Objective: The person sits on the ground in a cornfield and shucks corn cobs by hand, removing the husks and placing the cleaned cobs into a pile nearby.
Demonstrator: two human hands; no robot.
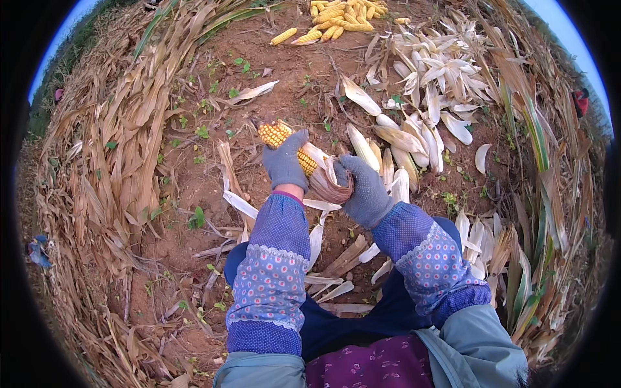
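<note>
In a grey knitted glove, my left hand (287, 162) is closed around an ear of corn (306, 161) whose yellow kernels show above and below the fingers. Pale husk (330, 179) is peeled back toward the ear's lower right end. My right hand (365, 190), gloved the same way, grips this folded husk at that end; its fingertips are partly hidden. Just past the right hand, several unpeeled ears (363, 145) lie on the soil in their husks.
A heap of bare yellow cobs (347, 19) lies at the far side. Loose husks (444, 68) are piled at the far right. Dry corn stalks (121, 131) bank up on the left, and more stalks (543, 145) line the right. Small green weeds (203, 132) dot the reddish soil.
</note>
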